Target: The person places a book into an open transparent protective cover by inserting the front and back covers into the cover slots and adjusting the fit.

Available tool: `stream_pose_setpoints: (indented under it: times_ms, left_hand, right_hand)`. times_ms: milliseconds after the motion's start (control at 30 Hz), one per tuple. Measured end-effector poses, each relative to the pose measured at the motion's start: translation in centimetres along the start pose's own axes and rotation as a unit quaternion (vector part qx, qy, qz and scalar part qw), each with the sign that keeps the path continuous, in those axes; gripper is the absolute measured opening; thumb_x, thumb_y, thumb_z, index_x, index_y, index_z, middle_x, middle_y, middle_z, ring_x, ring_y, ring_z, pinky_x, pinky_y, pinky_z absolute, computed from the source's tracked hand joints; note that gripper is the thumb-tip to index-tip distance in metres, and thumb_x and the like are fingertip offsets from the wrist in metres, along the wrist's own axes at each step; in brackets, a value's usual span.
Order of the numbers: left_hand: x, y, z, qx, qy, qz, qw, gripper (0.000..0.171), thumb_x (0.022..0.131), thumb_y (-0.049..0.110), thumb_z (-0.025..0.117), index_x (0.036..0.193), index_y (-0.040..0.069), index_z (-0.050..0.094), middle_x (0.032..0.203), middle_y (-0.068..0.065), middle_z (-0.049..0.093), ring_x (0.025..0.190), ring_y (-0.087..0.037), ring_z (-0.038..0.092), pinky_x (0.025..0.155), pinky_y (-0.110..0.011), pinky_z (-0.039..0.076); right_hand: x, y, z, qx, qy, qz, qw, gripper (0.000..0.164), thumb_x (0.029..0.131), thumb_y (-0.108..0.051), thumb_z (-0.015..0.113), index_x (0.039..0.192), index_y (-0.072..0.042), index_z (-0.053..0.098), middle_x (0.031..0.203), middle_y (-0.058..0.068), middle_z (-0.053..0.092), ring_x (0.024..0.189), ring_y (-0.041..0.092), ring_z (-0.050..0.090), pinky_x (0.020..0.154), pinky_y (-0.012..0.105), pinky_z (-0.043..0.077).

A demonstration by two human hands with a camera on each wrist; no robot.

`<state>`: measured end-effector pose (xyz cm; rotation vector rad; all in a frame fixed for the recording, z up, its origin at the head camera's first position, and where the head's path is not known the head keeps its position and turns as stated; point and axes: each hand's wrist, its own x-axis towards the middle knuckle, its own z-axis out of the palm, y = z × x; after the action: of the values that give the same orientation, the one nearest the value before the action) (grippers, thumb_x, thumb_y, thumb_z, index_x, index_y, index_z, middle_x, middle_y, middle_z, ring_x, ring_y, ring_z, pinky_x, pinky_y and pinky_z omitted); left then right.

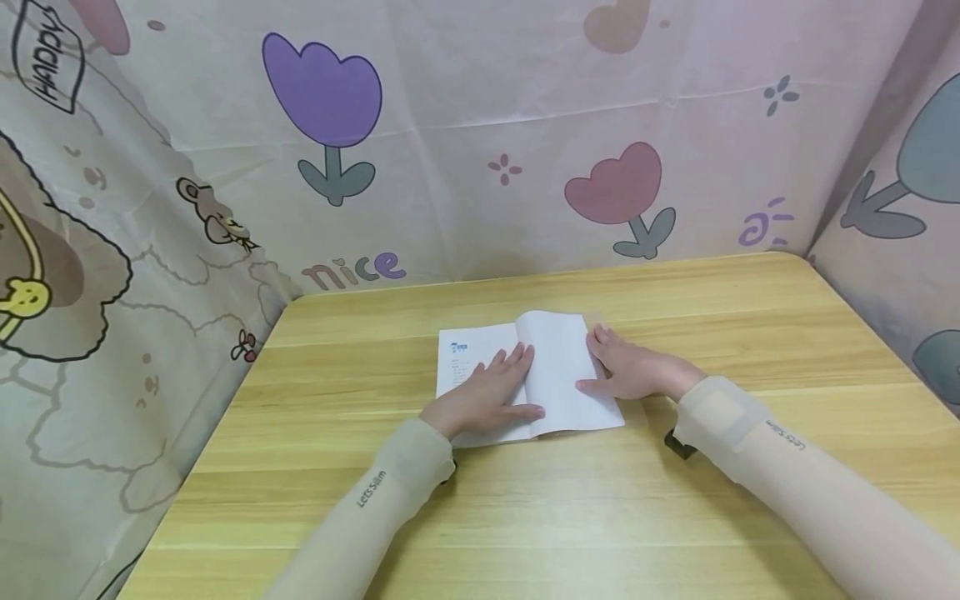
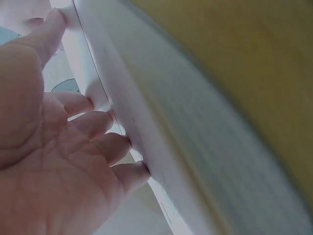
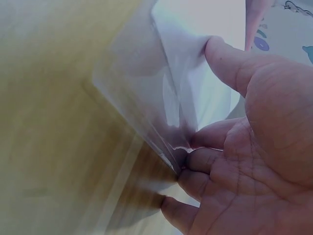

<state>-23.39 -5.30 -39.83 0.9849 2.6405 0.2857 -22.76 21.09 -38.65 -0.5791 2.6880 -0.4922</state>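
An open book (image 1: 566,379) lies on the wooden table, its left page printed with small text and a blue heading, its right page blank white. My left hand (image 1: 483,402) rests spread on the book near the spine, fingertips and thumb pressing the paper. At the right edge, my right hand (image 1: 633,368) touches the book with extended fingers. In the right wrist view, a clear plastic sheet (image 3: 129,73) sticks out past the white page; the thumb lies on the page and fingertips are at the sheet's folded edge. The left wrist view shows the book's thick page edges (image 2: 195,132).
The wooden table (image 1: 570,517) extends around the book on all sides. Behind it hangs a printed curtain (image 1: 465,208) with flowers and lettering, and more patterned cloth (image 1: 172,292) borders the left side. A dark wrist device (image 1: 679,444) sits under the right sleeve.
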Motion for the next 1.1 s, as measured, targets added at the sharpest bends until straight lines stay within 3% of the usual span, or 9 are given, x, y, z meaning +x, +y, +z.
stream_pose_setpoints:
  times_ms: [600,833,1100]
  left_hand:
    - [0.4,2.1,-0.2,0.046,0.01,-0.028,0.9985,0.094,0.089,0.068,0.044,0.157,0.017,0.005,0.16,-0.004,0.003,0.142,-0.035,0.007,0.11,-0.053,0.016]
    - [0.4,3.1,-0.5,0.046,0.018,-0.051,0.9975,0.091,0.089,0.065,0.049,0.157,0.018,0.013,0.16,-0.003,0.005,0.141,-0.037,0.011,0.108,-0.056,0.019]
    - [0.6,3.5,-0.8,0.056,0.02,-0.048,0.997,0.09,0.088,0.065,0.05,0.157,0.017,0.017,0.159,-0.004,0.008,0.14,-0.038,0.013,0.107,-0.055,0.022]
  right_hand:
    - [0.1,-0.3,0.5,-0.043,0.021,0.0,0.999,0.09,0.096,-0.048,0.052,0.147,0.016,0.015,0.152,0.034,0.002,0.139,0.045,0.003,0.109,0.055,0.013]
    - [0.2,-0.3,0.4,-0.045,0.031,-0.003,0.998,0.09,0.095,-0.047,0.055,0.146,0.017,0.018,0.15,0.036,0.005,0.138,0.046,0.005,0.11,0.053,0.013]
    - [0.4,-0.4,0.5,-0.063,0.049,0.0,0.997,0.088,0.093,-0.044,0.059,0.143,0.019,0.024,0.147,0.04,0.011,0.136,0.048,0.012,0.109,0.053,0.017]
